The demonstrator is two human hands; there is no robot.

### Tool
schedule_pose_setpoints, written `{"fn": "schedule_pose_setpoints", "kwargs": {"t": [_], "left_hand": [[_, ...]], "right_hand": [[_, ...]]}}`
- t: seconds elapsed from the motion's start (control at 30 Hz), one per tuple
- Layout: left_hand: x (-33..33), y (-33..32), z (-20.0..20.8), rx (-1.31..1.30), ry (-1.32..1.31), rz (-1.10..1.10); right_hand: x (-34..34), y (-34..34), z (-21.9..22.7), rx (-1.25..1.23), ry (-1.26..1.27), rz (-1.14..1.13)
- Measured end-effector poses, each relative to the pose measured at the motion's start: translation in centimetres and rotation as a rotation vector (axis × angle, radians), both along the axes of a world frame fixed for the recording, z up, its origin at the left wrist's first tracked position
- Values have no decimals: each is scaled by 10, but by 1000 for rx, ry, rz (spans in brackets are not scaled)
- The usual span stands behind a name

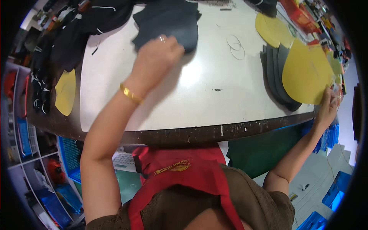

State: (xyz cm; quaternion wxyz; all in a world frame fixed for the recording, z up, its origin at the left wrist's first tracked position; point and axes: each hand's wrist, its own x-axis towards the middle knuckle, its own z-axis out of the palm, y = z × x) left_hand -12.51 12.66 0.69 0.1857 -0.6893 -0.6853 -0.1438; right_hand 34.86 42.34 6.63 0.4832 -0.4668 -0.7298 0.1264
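My left hand [159, 61], with a gold bracelet [130, 94] at its wrist, lies over the near edge of a stack of dark grey cut pieces [168, 23]. Its fingers are curled in, and their tips are hidden under the hand, so what they grip does not show. On the right, my right hand [327, 106] pinches the lower right edge of a yellow rounded cut piece [306, 73]. That piece partly covers a fanned stack of dark grey curved pieces [274, 78] on the table's right side.
A white board [184, 103] covers the dark table. Another yellow piece [65, 92] sits at the left, and more yellow pieces [270, 28] lie at the back right. Black items [96, 19] are heaped back left. Thin rings [235, 48] rest on the board. Blue crates [69, 157] stand below.
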Motion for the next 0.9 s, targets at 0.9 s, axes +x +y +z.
{"fn": "schedule_pose_setpoints", "kwargs": {"t": [0.9], "left_hand": [[127, -119, -5, -139, -461, 224]], "right_hand": [[-251, -166, -52, -483, -456, 742]]}}
